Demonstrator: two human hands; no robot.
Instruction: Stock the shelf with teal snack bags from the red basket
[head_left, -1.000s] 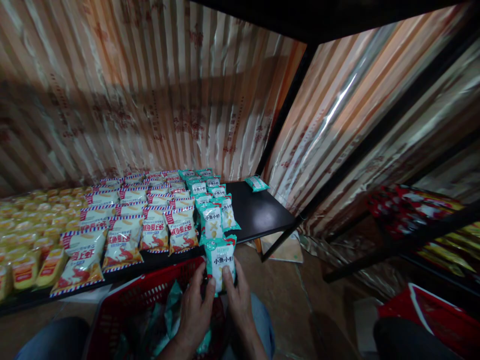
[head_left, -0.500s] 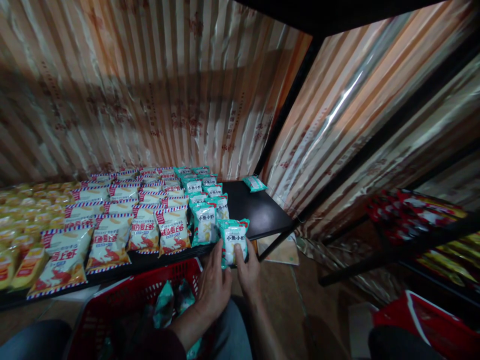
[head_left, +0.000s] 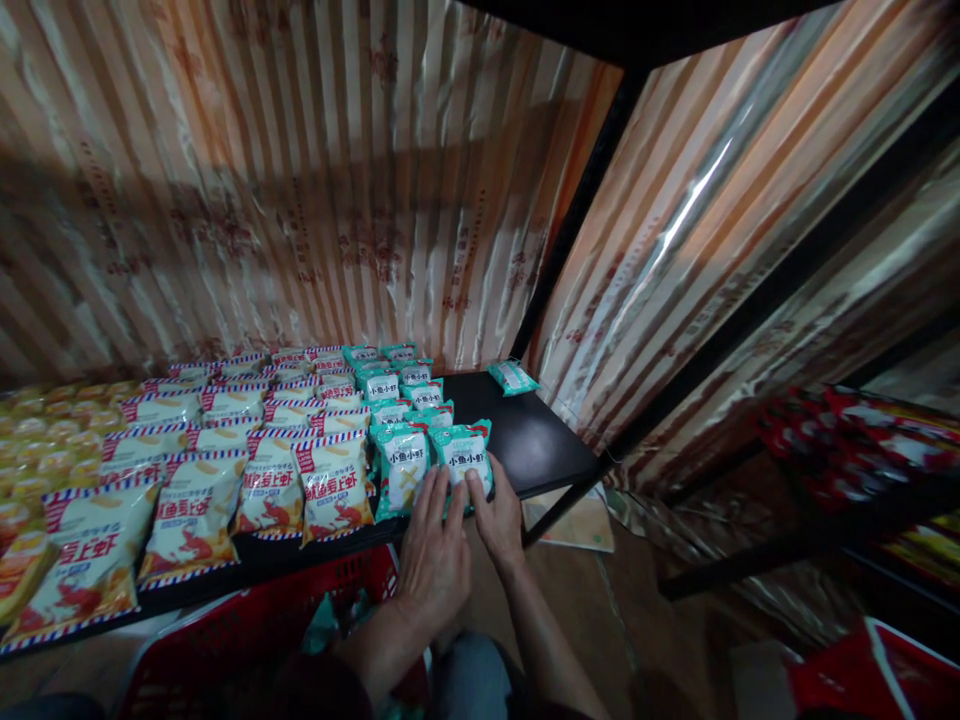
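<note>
we see a wall [head_left: 300,200] covered in shiny sheets with brown and pale stripes. a black shelf [head_left: 525,440] stands in front of it, with a black post [head_left: 576,215] at its corner. the floor [head_left: 600,610] is brown. another dark shelf [head_left: 720,572] is on the right. it is dim.

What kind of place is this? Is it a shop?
Probably a small shop. Rows of snack bags lie on a black shelf, a red basket sits below it, and the left hand and right hand touch a teal bag at its front.
</note>
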